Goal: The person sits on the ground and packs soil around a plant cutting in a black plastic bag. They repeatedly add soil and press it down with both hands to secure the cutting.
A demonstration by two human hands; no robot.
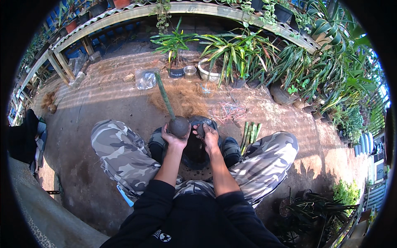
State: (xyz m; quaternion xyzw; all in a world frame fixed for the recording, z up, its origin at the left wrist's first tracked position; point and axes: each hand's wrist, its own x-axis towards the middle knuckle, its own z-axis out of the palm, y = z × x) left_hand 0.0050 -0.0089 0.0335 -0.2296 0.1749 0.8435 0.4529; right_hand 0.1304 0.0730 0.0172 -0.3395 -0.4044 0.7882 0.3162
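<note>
My left hand (pixel 175 141) cups a round ball of dark, wet soil (pixel 179 127) from below, its fingers curved around the sides. A long green stem (pixel 163 94) sticks up out of the ball, leaning to the far left. Just right of it, my right hand (pixel 210 136) is closed around a small lump of dark soil (pixel 201 131). Both hands are above a dark tub (pixel 194 166) between my feet, with dark, wet-looking contents. Part of the tub is hidden by my hands and forearms.
Brown coconut fibre (pixel 175 97) lies beyond my hands, with tangled string (pixel 229 110) to its right. Several cut green stems (pixel 250 133) rest near my right knee. Farther back are a clear plastic bag (pixel 146 79), a clear cup (pixel 190 71) and potted plants (pixel 211 74).
</note>
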